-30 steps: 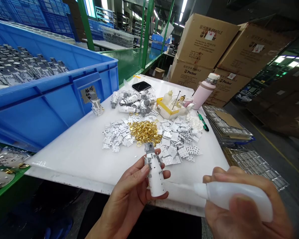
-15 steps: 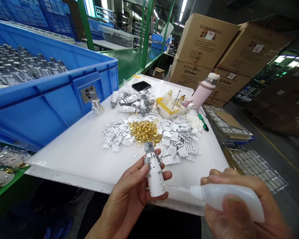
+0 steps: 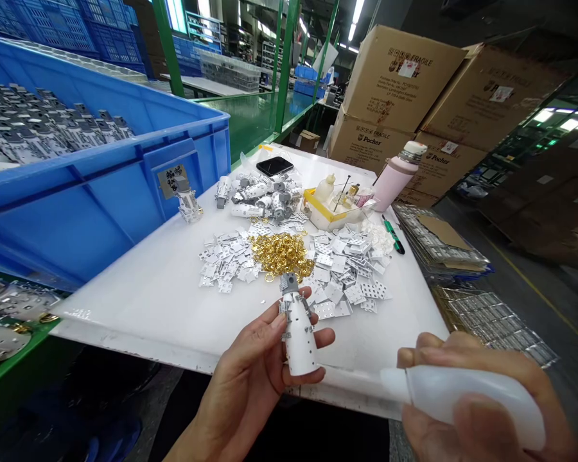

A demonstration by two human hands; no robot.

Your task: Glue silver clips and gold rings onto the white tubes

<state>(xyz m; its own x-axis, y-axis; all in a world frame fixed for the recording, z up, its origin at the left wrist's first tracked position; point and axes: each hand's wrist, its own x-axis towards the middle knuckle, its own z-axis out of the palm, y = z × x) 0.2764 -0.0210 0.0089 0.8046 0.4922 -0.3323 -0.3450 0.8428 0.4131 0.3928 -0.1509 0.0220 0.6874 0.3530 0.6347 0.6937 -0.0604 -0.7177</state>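
Observation:
My left hand [image 3: 255, 359] is closed around a white and grey cone-shaped model part [image 3: 300, 343], holding it tilted with its grey end up and away from me. Small grey fittings and dark holes dot its surface. Off to the right, my right hand [image 3: 481, 398] grips a translucent white squeeze bottle [image 3: 467, 391], its white tip pointing left and apart from the part. Motion blurs this hand and the bottle. Beyond the held part lie a heap of gold rings [image 3: 282, 255] and piles of small white plates with holes [image 3: 340, 273].
A large blue crate [image 3: 183, 167] full of similar parts stands at left. More model parts [image 3: 264, 196], a phone [image 3: 274, 167], a yellow-edged tray [image 3: 325, 215], a pink bottle [image 3: 395, 179] and a green-handled tool [image 3: 394, 235] lie across the white table [image 3: 164, 295]. Cardboard boxes [image 3: 399, 77] rise behind.
My right hand has moved right and slightly down with the squeeze bottle, farther from the part. My left hand keeps its hold on the model part, nearly still.

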